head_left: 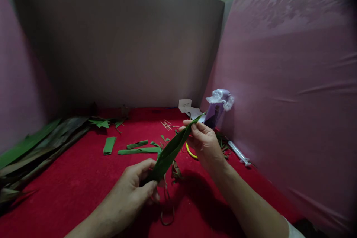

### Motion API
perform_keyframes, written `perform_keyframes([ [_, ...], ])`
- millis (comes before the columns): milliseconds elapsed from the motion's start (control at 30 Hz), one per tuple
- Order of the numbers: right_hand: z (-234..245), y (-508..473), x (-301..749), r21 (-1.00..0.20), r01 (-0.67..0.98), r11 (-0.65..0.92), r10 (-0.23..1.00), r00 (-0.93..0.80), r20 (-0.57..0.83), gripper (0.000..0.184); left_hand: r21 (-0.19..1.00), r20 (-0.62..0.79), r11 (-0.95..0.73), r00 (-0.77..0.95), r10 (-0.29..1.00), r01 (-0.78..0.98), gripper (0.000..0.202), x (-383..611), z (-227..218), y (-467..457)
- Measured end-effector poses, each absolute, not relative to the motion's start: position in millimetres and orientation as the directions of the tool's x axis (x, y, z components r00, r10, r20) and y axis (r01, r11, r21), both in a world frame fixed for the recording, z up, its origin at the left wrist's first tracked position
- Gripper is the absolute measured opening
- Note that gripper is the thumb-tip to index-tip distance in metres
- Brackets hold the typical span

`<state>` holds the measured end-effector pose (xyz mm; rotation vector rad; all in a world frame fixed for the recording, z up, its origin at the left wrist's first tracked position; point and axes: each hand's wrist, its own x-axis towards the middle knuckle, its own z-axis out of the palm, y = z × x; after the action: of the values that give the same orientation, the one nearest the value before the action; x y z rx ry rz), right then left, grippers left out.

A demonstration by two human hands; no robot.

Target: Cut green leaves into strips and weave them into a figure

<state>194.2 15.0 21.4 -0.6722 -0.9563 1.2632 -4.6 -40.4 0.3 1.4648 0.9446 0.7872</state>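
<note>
a long, narrow green leaf [170, 151] is stretching diagonally across frame centre. the left hand [135, 187] is pinching its lower end; the right hand [203, 142] is pinching its upper tip. cut leaf strips [138, 151] are lying behind on the red cloth [69, 182]; a syringe [239, 153] is lying at right.

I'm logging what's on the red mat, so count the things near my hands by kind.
Leaf held by left hand and right hand: 1
Cut green leaf strips on the mat: 3
Syringe: 1
Purple wrapped bottle: 1
Yellow ring: 1
Scissors, partly hidden: 1
Total: 8
</note>
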Motion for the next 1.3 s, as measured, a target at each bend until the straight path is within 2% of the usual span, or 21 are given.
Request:
perform_keyframes([
  [167, 20.3, 16.1, 194.2, -0.857, -0.474, 0.202, 0.972, -0.014, 0.237, 0.019, 0.992, -0.039, -0.018, 0.449, 0.893, 0.121, 0.008, -4.6, 2.1, -41.6],
  [367, 21.8, 15.9, 195.8, -0.856, -0.484, 0.181, 0.980, 0.022, 0.195, 0.020, 0.997, -0.062, 0.031, 0.448, 0.892, 0.074, 0.005, -5.0, 1.9, -41.7],
  [533, 23.3, 17.4, 195.9, -0.861, -0.478, 0.176, 0.978, -0.013, 0.208, 0.022, 0.985, -0.154, 0.171, 0.465, 0.872, 0.006, 0.020, -5.7, 3.3, -40.8],
  [667, 19.6, 15.1, 191.2, -0.891, -0.421, 0.168, 0.974, -0.069, 0.216, 0.026, 0.975, -0.184, 0.220, 0.476, 0.860, -0.022, 0.026, -7.1, 5.6, -39.6],
  [933, -0.3, -2.2, 163.6, -0.967, -0.253, 0.013, 0.930, -0.351, 0.105, 0.032, 0.983, -0.121, 0.170, 0.446, 0.887, -0.072, 0.022, -7.6, 6.4, -35.9],
  [1133, -8.4, -6.4, 156.9, -0.954, -0.301, -0.004, 0.933, -0.344, 0.105, 0.026, 0.991, -0.119, 0.135, 0.401, 0.908, -0.011, 0.021, -5.8, 3.8, -34.6],
  [1300, -10.2, -4.7, 156.6, -0.949, -0.315, -0.002, 0.936, -0.335, 0.109, 0.028, 0.994, -0.082, 0.106, 0.423, 0.902, -0.033, 0.025, -6.9, 1.5, -36.3],
])
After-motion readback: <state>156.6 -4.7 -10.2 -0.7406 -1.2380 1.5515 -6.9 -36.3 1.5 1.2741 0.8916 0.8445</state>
